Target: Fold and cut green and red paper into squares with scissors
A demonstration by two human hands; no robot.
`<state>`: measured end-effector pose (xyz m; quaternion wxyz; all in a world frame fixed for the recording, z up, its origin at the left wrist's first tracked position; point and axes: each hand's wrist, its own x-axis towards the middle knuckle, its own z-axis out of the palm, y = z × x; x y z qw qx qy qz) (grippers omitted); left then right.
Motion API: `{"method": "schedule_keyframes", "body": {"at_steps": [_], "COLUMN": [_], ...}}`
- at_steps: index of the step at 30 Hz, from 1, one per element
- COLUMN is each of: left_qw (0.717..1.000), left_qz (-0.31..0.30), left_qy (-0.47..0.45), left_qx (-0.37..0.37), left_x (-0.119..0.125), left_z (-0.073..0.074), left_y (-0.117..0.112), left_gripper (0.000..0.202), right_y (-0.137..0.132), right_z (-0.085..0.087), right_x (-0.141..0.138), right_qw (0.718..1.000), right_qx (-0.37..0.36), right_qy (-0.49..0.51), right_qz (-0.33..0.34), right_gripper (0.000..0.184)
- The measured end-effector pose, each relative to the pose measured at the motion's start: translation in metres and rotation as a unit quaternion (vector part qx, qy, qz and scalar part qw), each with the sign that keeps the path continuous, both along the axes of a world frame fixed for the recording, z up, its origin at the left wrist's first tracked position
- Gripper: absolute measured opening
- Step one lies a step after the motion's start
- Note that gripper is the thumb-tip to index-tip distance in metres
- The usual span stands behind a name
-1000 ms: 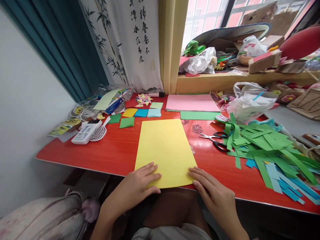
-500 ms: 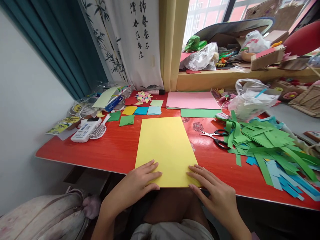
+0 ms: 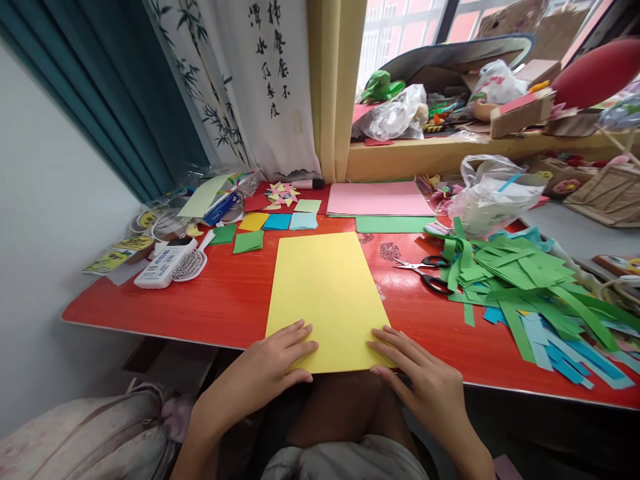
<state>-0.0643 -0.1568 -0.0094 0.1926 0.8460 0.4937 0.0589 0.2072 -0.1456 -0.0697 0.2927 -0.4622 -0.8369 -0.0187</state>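
A yellow sheet of paper (image 3: 325,293) lies flat on the red table (image 3: 225,303), its near edge at the table's front rim. My left hand (image 3: 267,373) rests on the sheet's near left corner, fingers stretched out flat. On the near right corner sits my right hand (image 3: 425,383), fingers also spread and flat. Neither hand holds anything.
Black-handled scissors (image 3: 425,273) lie right of the sheet beside a heap of green and blue paper strips (image 3: 530,293). Pink (image 3: 380,199) and green (image 3: 393,224) sheets lie behind. Small coloured squares (image 3: 273,223), a hairbrush (image 3: 193,263) and clutter sit at the back left. A plastic bag (image 3: 493,193) stands right.
The view has shifted slightly. Both hands have stayed on the near corners of the yellow sheet, which has not visibly moved.
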Motion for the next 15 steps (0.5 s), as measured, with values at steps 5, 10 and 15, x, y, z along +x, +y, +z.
{"method": "schedule_keyframes", "body": {"at_steps": [5,10,15], "left_qw": [0.997,0.983,0.990], "left_qz": [0.004,0.006,0.020], "left_qy": [0.064,0.138,0.063], "left_qx": [0.048,0.120,0.124], "left_x": [0.014,0.031,0.015], "left_z": [0.002,0.000,-0.004], "left_y": [-0.002,-0.002,-0.001], "left_gripper": [0.044,0.035,0.036], "right_y": [0.000,0.000,-0.002], "right_z": [-0.001,-0.002,-0.001], "right_x": [-0.002,0.002,0.019], "right_qw": [1.000,0.995,0.960], "right_qx": [0.003,-0.041,-0.105], "right_qy": [0.023,0.088,0.257], "right_qz": [-0.005,-0.011,-0.029], "right_gripper": [0.025,0.027,0.035]}}
